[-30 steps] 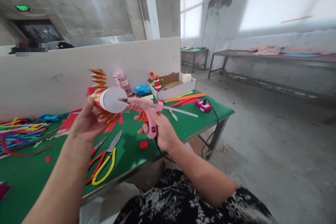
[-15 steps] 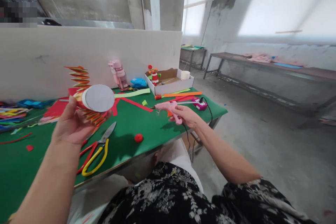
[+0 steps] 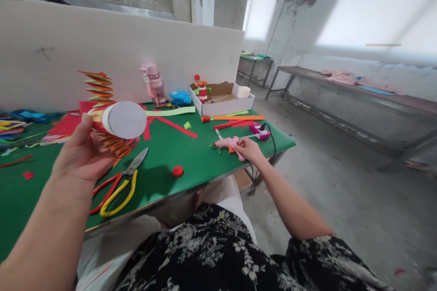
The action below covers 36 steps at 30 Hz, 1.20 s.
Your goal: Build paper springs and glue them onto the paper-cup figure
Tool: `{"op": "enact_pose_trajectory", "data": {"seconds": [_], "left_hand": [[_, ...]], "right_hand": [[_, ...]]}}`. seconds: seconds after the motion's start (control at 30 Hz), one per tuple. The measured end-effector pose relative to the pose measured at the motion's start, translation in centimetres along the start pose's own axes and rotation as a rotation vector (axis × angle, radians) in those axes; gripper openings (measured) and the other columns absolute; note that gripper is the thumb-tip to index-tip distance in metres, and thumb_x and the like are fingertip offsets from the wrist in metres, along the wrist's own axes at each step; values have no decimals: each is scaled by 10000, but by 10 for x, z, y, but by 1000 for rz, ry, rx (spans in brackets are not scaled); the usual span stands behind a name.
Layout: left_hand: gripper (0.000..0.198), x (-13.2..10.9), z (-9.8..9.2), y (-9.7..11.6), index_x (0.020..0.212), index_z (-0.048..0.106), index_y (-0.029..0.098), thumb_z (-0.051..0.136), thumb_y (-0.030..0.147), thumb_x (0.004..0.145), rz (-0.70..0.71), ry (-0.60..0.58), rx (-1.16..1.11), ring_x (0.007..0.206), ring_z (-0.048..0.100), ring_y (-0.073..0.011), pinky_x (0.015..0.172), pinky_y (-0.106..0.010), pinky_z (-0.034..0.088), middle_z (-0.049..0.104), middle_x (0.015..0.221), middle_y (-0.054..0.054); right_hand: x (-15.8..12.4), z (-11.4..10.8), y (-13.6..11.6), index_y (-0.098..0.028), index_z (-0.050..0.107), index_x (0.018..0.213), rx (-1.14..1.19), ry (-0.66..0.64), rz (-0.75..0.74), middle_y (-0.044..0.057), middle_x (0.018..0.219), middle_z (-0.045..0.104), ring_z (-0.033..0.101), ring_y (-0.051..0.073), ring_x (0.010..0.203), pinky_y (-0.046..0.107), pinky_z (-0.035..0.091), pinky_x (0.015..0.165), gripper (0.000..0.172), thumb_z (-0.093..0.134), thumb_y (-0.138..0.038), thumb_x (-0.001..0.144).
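Observation:
My left hand (image 3: 80, 157) is wrapped round a paper cup (image 3: 127, 120), tipped so that its pale round end faces right. Orange accordion-folded paper strips (image 3: 99, 86) stick out above and below the cup. My right hand (image 3: 250, 150) grips the rear of a pink hot glue gun (image 3: 227, 143), which lies at the table's surface with its nozzle toward the left. Between the hands sits a small red disc-like piece (image 3: 178, 171) on the green table. Scissors (image 3: 127, 182) with one red and one yellow handle lie below my left hand.
Behind the glue gun are an orange paper strip (image 3: 239, 117), a purple power block (image 3: 260, 132) with a black cord, and a shallow box (image 3: 221, 108) holding a small paper figure. A pink bottle (image 3: 154, 84) stands against the white board (image 3: 119, 41). Colourful strips (image 3: 10, 129) lie left.
My right hand has lowered the glue gun onto the table and loosened its hold to the gun's rear. My left hand still holds the cup, with little change. The camera view has shifted slightly.

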<state>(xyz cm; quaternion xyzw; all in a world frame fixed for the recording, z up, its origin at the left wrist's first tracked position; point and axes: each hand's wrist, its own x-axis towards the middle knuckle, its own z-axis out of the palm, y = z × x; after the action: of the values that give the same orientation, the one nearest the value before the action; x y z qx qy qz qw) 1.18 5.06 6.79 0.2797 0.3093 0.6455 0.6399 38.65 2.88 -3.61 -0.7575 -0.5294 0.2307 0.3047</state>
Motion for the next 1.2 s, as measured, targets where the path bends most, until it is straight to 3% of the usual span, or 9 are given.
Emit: {"op": "enact_pose_trajectory", "data": {"seconds": [0.17, 0.33, 0.43, 0.53, 0.63, 0.77, 0.83, 1.03, 1.2], "left_hand": [[427, -7, -4, 5, 1160, 637, 146, 311, 377, 1010, 36, 17, -21, 747, 746, -227, 680, -415, 633, 769, 916, -89], [390, -12, -8, 4, 1155, 639, 158, 343, 363, 1006, 46, 58, -28, 729, 731, -203, 857, -467, 591, 765, 840, -70], [378, -12, -15, 2, 1116, 655, 153, 372, 372, 994, 25, 89, -11, 725, 726, -206, 863, -453, 594, 764, 821, -72], [328, -13, -21, 3, 1127, 654, 178, 447, 377, 968, 19, 116, -12, 752, 729, -215, 848, -455, 602, 766, 828, -57], [325, -15, -23, 2, 1151, 652, 193, 463, 378, 963, 11, 125, -27, 754, 731, -216, 842, -454, 604, 768, 826, -58], [351, -20, -20, -2, 1172, 653, 194, 409, 358, 981, -19, 117, -64, 740, 734, -216, 816, -437, 612, 773, 832, -69], [359, -23, -18, -6, 1200, 643, 202, 405, 357, 980, -32, 105, -80, 759, 739, -225, 811, -436, 613, 778, 855, -74], [339, -28, -18, -12, 1212, 642, 215, 472, 346, 950, -48, 88, -112, 782, 747, -231, 809, -410, 615, 784, 897, -76], [292, -28, -22, -8, 1166, 656, 236, 541, 298, 905, 4, 130, -85, 806, 744, -222, 842, -419, 603, 786, 868, -47]], "right_hand": [[-29, 20, -26, -196, 584, 798, -119, 296, -283, 61, 885, 640, 590, 194, 805, 279, 425, 682, 224, 678, -399, 814], [-61, 82, -76, -190, 647, 1018, 105, -172, -719, 56, 1004, 646, 587, 142, 741, 286, 477, 740, 197, 680, -292, 853], [-66, 113, -94, -174, 610, 1178, 2, -303, -744, 99, 1109, 609, 595, 196, 935, 331, 478, 848, 424, 741, -327, 804], [-62, 125, -102, -138, 661, 1031, -111, -365, -705, 97, 995, 611, 581, 221, 978, 355, 465, 886, 259, 733, -240, 804], [-58, 120, -112, -150, 663, 941, 153, -354, -625, 58, 917, 618, 598, 173, 867, 330, 494, 840, 156, 716, -203, 804], [-67, 94, -145, -216, 628, 1109, 868, -433, -498, 18, 976, 656, 653, 139, 811, 322, 549, 822, 345, 702, -354, 802], [-78, 80, -166, -236, 648, 1093, 1033, -433, -540, 23, 1025, 671, 661, 160, 889, 337, 549, 874, 392, 751, -391, 748], [-98, 71, -198, -251, 663, 1077, 1041, -223, -647, 31, 1056, 650, 651, 146, 837, 309, 575, 821, 416, 773, -438, 722], [-87, 73, -171, -254, 644, 1093, 879, -132, -681, 27, 1075, 616, 632, 141, 840, 292, 559, 783, 283, 692, -353, 833]]}}
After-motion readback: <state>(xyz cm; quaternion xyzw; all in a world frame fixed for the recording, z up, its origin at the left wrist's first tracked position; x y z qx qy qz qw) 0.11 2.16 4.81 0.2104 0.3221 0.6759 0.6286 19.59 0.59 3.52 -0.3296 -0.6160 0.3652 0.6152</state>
